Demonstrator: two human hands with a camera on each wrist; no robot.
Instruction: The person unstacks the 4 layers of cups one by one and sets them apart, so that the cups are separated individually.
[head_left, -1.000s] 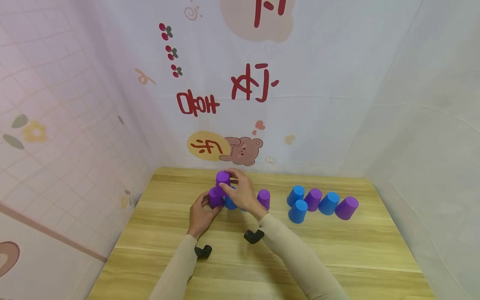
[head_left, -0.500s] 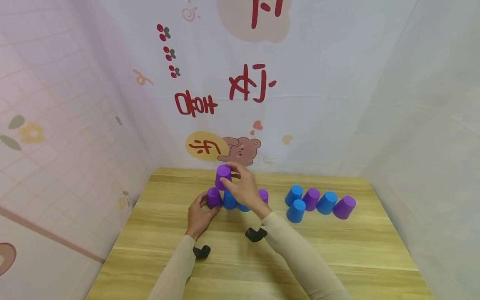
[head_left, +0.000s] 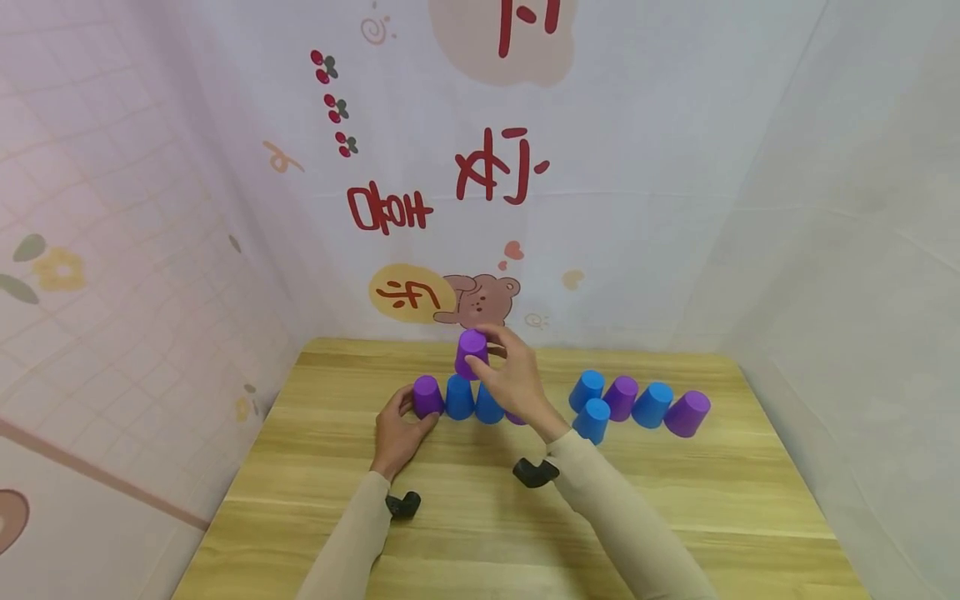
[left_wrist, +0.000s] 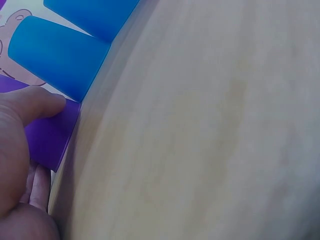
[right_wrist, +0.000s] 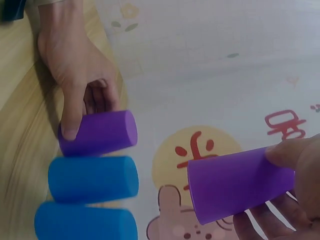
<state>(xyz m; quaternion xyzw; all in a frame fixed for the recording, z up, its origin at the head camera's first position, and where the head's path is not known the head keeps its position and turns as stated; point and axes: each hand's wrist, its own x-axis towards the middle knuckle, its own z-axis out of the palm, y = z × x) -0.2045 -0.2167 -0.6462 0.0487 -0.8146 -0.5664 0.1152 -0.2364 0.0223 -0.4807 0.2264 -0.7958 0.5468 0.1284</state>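
In the head view my left hand [head_left: 401, 433] holds an upside-down purple cup [head_left: 428, 397] at the left end of a row on the table, its thumb on the near side in the left wrist view. Beside that cup stand two blue cups [head_left: 459, 398] [head_left: 490, 403], then a purple cup [head_left: 514, 418] mostly covered by my right hand [head_left: 517, 379]. That hand pinches another purple cup [head_left: 472, 354] between thumb and fingers, raised over the blue pair. The right wrist view shows this raised cup [right_wrist: 240, 185] apart from the row, narrow end toward the palm.
A second group of upside-down cups stands at the right: a blue cup [head_left: 590, 388], a purple cup [head_left: 622, 398], another blue [head_left: 652, 405] and a purple one [head_left: 687, 414], with a blue cup [head_left: 592, 422] in front. A printed cloth [head_left: 637, 250] hangs behind the wooden table [head_left: 465, 517].
My right hand has lifted its purple cup off the left end of the row and carried it right, over the blue cups. My left hand keeps its place on the end cup.
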